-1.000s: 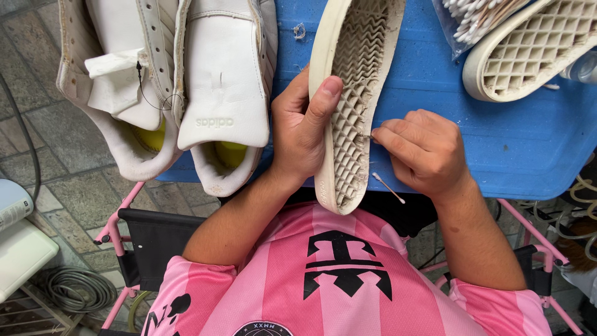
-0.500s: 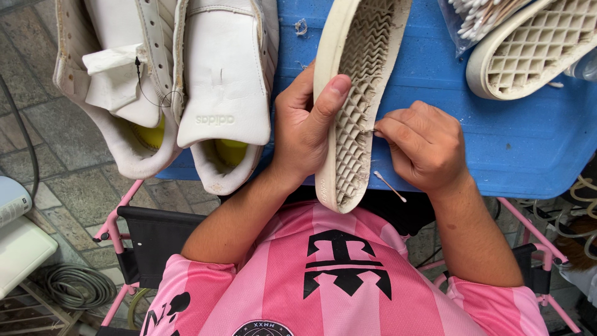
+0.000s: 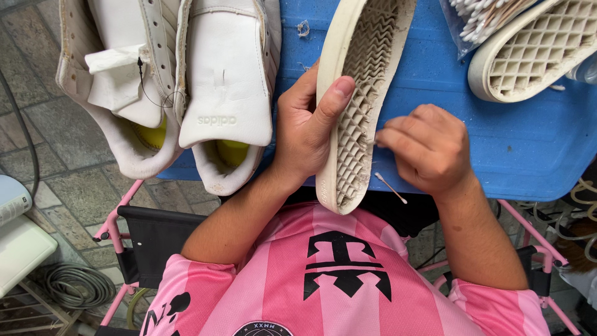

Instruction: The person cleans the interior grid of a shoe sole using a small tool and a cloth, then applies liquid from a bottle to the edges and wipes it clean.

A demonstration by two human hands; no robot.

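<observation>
- A cream-soled shoe [image 3: 364, 93] is held on edge over the blue table [image 3: 528, 149], its zigzag tread turned toward the right hand and its heel end hanging past the table's near edge, above the pink striped shirt [image 3: 336, 280].
- The shoe is gripped by the left hand [image 3: 305, 134]: the thumb is pressed flat across the sole's rim and tread, and the remaining fingers are wrapped behind, out of sight.
- A thin cotton swab [image 3: 390, 188] is pinched by the right hand [image 3: 429, 149], whose fingers are curled tightly together; the fingertips are set against the tread at about mid-sole, and the swab's free end is seen below the hand.
- A pair of white leather sneakers [image 3: 186, 93] is laid on the table's left part, heels overhanging the edge, well apart from the held shoe.
- A second sole with a waffle tread [image 3: 535, 53] is seen at the upper right, beside a clear bag of cotton swabs [image 3: 482, 18].
</observation>
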